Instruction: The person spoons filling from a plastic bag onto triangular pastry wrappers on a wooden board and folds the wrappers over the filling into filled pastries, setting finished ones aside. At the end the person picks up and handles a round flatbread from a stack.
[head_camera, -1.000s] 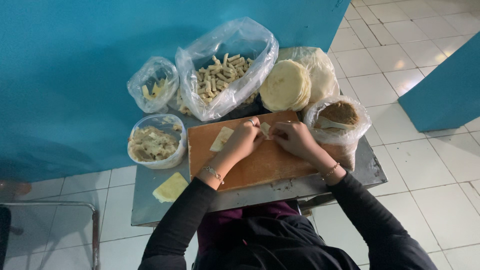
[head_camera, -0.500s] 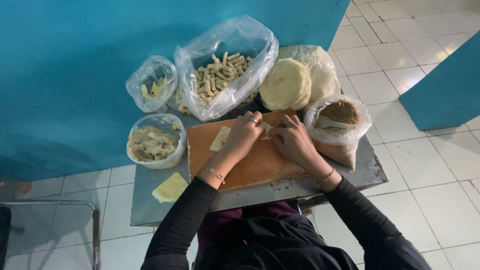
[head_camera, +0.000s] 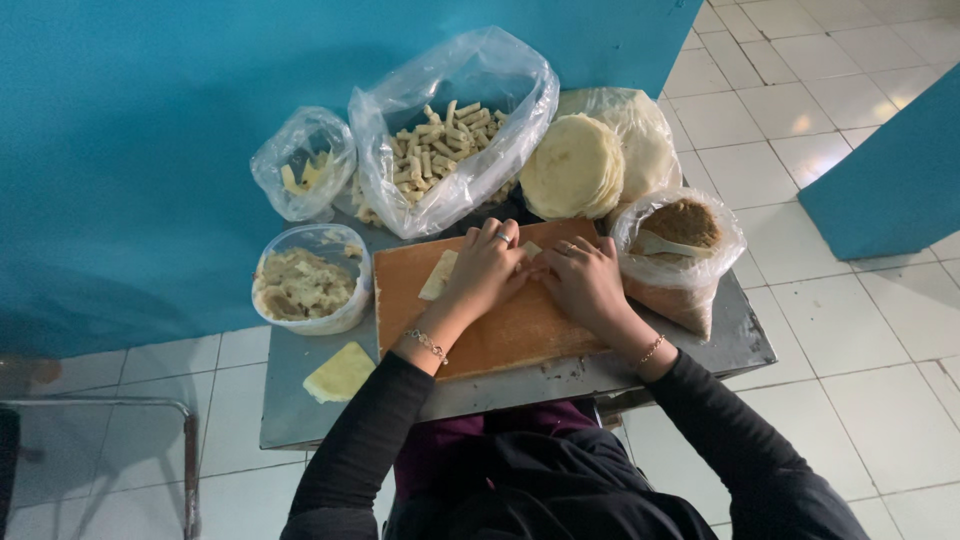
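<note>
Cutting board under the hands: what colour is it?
Orange-brown wood, the cutting board shows best in the head view.

Small-scale food-preparation spot, likely a home or stall kitchen corner. Low metal table (head_camera: 740, 345) pushed against a teal painted wall (head_camera: 150, 120), white tiled floor (head_camera: 880, 400) around it. Wooden cutting board (head_camera: 510, 335) at the near middle of the table; along the far edge, plastic bags of rolled snacks (head_camera: 445, 140) and a stack of round wrappers (head_camera: 572, 168). Tub of filling (head_camera: 305, 290) near the left edge.
</note>
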